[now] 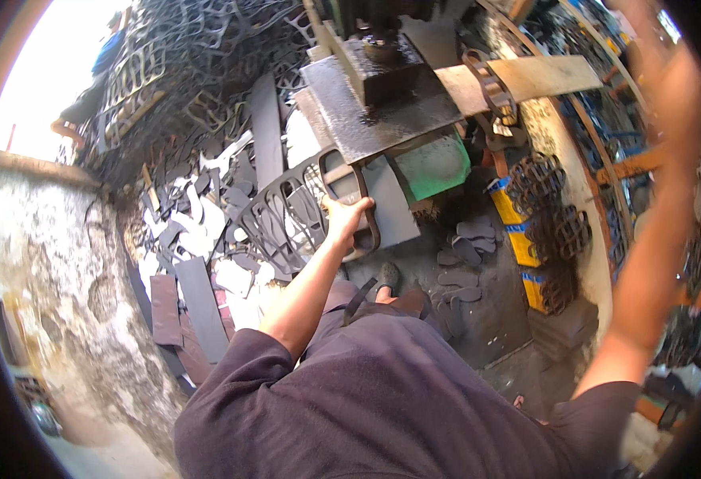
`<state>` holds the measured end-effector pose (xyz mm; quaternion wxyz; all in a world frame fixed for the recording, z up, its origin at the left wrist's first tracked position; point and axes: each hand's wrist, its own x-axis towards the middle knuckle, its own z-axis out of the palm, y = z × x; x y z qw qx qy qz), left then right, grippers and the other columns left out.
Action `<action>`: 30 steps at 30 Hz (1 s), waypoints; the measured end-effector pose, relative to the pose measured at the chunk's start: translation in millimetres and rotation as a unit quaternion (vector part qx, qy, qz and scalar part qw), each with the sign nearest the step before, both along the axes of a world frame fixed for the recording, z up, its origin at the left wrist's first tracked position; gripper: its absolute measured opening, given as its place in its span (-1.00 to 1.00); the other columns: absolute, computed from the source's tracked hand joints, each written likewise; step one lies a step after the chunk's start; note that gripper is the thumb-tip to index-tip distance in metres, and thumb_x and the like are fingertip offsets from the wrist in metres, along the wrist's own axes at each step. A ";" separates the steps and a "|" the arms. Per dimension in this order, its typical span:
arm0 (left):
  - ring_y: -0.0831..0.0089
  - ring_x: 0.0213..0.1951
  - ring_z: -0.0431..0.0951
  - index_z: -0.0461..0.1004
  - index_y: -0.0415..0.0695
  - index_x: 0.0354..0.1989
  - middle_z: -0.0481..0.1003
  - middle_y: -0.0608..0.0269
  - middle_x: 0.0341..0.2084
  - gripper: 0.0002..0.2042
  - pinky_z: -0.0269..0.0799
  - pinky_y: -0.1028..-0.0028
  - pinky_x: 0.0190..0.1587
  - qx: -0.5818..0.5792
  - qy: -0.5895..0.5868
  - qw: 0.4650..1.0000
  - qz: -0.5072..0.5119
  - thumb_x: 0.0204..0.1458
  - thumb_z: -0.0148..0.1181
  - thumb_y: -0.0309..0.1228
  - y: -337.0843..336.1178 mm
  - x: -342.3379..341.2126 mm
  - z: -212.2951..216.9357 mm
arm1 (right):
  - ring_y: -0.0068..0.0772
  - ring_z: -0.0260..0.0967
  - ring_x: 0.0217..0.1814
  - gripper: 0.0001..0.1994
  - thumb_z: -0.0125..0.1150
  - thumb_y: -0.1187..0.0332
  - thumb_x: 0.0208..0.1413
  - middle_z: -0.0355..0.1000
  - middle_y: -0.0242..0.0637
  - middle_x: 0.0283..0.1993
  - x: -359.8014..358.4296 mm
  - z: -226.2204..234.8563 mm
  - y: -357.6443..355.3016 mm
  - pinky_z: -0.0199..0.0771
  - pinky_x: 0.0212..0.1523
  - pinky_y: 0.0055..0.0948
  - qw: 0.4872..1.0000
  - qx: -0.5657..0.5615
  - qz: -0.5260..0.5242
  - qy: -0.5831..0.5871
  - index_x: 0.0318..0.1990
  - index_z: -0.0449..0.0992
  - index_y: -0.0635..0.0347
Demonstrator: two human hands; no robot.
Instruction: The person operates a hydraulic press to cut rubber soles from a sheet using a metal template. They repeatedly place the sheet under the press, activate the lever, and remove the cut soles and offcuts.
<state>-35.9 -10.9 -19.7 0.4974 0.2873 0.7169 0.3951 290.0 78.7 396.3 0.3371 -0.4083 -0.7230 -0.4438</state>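
Observation:
My left hand is closed on the rim of a sole-shaped metal cutting die, thumb at one side and fingers at the other. Under and beside the die lies a grey sheet. Left of it stretches a dark sheet with sole-shaped cut-outs. Just beyond is the dark metal plate of a press, with a green block below its edge. Raised far out at the right, my right hand is smeared by motion; its fingers cannot be made out.
Scraps and long strips cover the left side by a stained wall. Cut-out webs are heaped behind. At right, another die rests on a pale board. Cut soles lie on the floor near yellow boxes.

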 end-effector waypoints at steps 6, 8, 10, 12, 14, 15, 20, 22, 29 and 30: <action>0.09 0.26 0.35 -0.12 -0.23 0.26 0.21 -0.14 0.23 0.00 0.40 0.03 0.28 0.023 -0.200 0.979 0.003 -0.13 0.65 -0.30 -33.8 3.6 58.0 | -0.17 0.41 0.25 -0.10 0.64 0.13 -0.03 0.36 0.02 0.32 -65.9 -344.9 -139.2 0.49 0.22 -0.16 0.491 -0.747 0.156 0.421 0.40 0.25 0.30; 0.10 0.28 0.34 -0.14 -0.23 0.26 0.21 -0.15 0.22 -0.02 0.42 0.06 0.27 0.048 -0.226 0.973 0.030 -0.10 0.64 -0.32 -50.6 -3.9 74.7 | -0.37 0.46 0.19 -0.28 0.51 0.21 0.13 0.43 -0.03 0.32 -112.1 -323.8 -144.5 0.57 0.07 -0.26 0.319 -0.760 0.148 0.547 0.36 0.31 0.30; 0.10 0.29 0.33 -0.16 -0.23 0.25 0.21 -0.17 0.23 -0.02 0.43 0.00 0.25 0.061 -0.206 0.973 0.089 -0.07 0.63 -0.32 -57.5 -10.3 65.0 | -0.30 0.60 0.07 -0.42 0.47 0.25 0.15 0.59 -0.01 0.09 -128.0 -332.4 -145.6 0.59 0.02 -0.29 0.553 -0.699 0.129 0.434 0.25 0.43 0.32; 0.08 0.30 0.33 -0.17 -0.24 0.24 0.20 -0.16 0.24 -0.01 0.42 -0.03 0.25 0.021 -0.189 0.969 0.156 -0.08 0.64 -0.30 -61.0 0.5 84.5 | 0.21 0.57 0.04 -0.53 0.37 0.23 0.19 0.59 0.14 -0.02 -137.3 -312.0 -148.1 0.59 -0.01 -0.09 0.681 -0.618 0.203 0.335 0.19 0.49 0.27; 0.05 0.32 0.32 -0.14 -0.19 0.29 0.21 -0.11 0.25 0.00 0.43 -0.08 0.25 0.028 -0.176 0.971 0.161 -0.08 0.64 -0.27 -64.6 6.1 103.6 | 0.22 0.57 0.04 -0.55 0.36 0.24 0.19 0.59 0.16 -0.03 -126.9 -307.7 -142.6 0.60 -0.02 -0.08 0.700 -0.582 0.250 0.331 0.18 0.51 0.27; 0.04 0.33 0.30 -0.15 -0.17 0.31 0.21 -0.09 0.26 0.00 0.40 -0.10 0.28 0.052 -0.210 0.965 0.146 -0.08 0.63 -0.28 -67.2 5.0 107.4 | 0.01 0.66 -0.06 -0.56 0.37 0.26 0.20 0.63 0.08 -0.07 -119.3 -302.2 -140.2 0.64 -0.09 -0.19 0.681 -0.594 0.225 0.363 0.18 0.53 0.26; 0.05 0.34 0.30 -0.19 -0.11 0.37 0.21 -0.03 0.27 0.06 0.43 -0.10 0.28 0.132 -0.292 0.942 0.103 -0.09 0.64 -0.31 -70.3 -6.3 106.6 | -0.48 0.60 -0.17 -0.58 0.39 0.31 0.23 0.64 -0.20 -0.13 -112.5 -280.1 -142.4 0.65 -0.22 -0.41 0.499 -0.664 0.187 0.524 0.19 0.51 0.28; 0.08 0.31 0.35 -0.20 -0.07 0.36 0.22 -0.01 0.27 0.04 0.49 -0.05 0.23 0.144 -0.276 0.943 0.122 -0.07 0.63 -0.35 -70.0 3.9 109.5 | -0.35 0.62 -0.18 -0.59 0.37 0.33 0.23 0.64 -0.15 -0.12 -113.1 -275.4 -146.9 0.65 -0.20 -0.38 0.592 -0.632 0.193 0.462 0.18 0.51 0.28; 0.17 0.21 0.44 -0.05 -0.05 0.31 0.32 0.06 0.16 -0.19 0.55 0.09 0.16 0.176 -0.264 0.940 0.122 0.05 0.50 -0.45 -63.4 25.5 128.1 | 0.01 0.60 -0.20 -0.60 0.38 0.34 0.16 0.61 -0.02 -0.25 -125.2 -246.3 -170.7 0.60 -0.18 -0.16 0.779 -0.545 0.219 0.220 0.14 0.55 0.24; 0.17 0.20 0.44 -0.02 -0.06 0.31 0.34 0.07 0.14 -0.21 0.55 0.10 0.15 0.190 -0.273 0.937 0.112 0.06 0.49 -0.45 -62.7 24.8 125.9 | -0.01 0.59 -0.25 -0.60 0.37 0.31 0.17 0.59 -0.04 -0.30 -121.7 -250.2 -169.6 0.60 -0.22 -0.16 0.788 -0.520 0.234 0.233 0.14 0.55 0.23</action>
